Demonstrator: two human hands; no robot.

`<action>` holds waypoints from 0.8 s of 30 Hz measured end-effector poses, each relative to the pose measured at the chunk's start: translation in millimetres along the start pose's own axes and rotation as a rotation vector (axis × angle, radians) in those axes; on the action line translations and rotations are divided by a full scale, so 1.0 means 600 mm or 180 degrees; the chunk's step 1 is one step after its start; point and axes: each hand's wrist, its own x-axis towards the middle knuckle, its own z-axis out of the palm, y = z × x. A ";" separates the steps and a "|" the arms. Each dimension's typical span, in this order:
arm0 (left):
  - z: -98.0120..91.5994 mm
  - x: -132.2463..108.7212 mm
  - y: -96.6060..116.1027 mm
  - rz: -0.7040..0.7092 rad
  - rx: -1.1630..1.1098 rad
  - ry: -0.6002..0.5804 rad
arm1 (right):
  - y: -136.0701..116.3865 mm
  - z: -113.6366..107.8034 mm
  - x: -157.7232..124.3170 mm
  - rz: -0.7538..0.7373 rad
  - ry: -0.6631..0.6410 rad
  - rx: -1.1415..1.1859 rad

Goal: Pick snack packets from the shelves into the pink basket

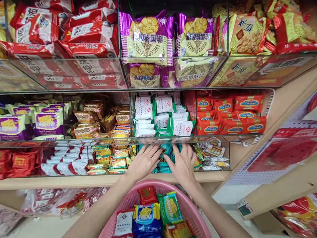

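Both of my hands reach into a lower shelf compartment of small teal snack packets (164, 167). My left hand (144, 160) lies over the left side of these packets, fingers stretched out and pointing right. Over their right side is my right hand (182, 164), thumb and fingers spread, the fingertips up by the compartment's back. Neither hand has a packet visibly gripped; parts of the packets are hidden under them. Below my forearms stands a pink plastic basket (110, 224) holding a blue packet (147, 227), a green packet (170, 208), white-and-red packets (123, 224) and brown-gold packets (181, 235).
White-and-green packets (164, 104) fill the compartment just above, beside red packets (224, 106). Silver-white packets (214, 155) lie right of my right hand, yellow-green packets (120, 158) to the left. Clear dividers and a wooden shelf edge (55, 181) bound the compartments. Purple biscuit packets (148, 38) sit higher.
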 end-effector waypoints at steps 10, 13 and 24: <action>0.007 0.014 -0.005 0.0243 -0.0102 -0.0272 | 0.016 0.013 -0.005 -0.0237 0.0161 -0.0058; 0.005 0.024 -0.004 0.0329 -0.0180 -0.0422 | 0.017 0.013 -0.004 -0.0256 0.0161 -0.0050; 0.001 0.039 0.005 0.0019 -0.0205 -0.0728 | 0.037 0.005 -0.032 -0.0381 0.0197 0.0837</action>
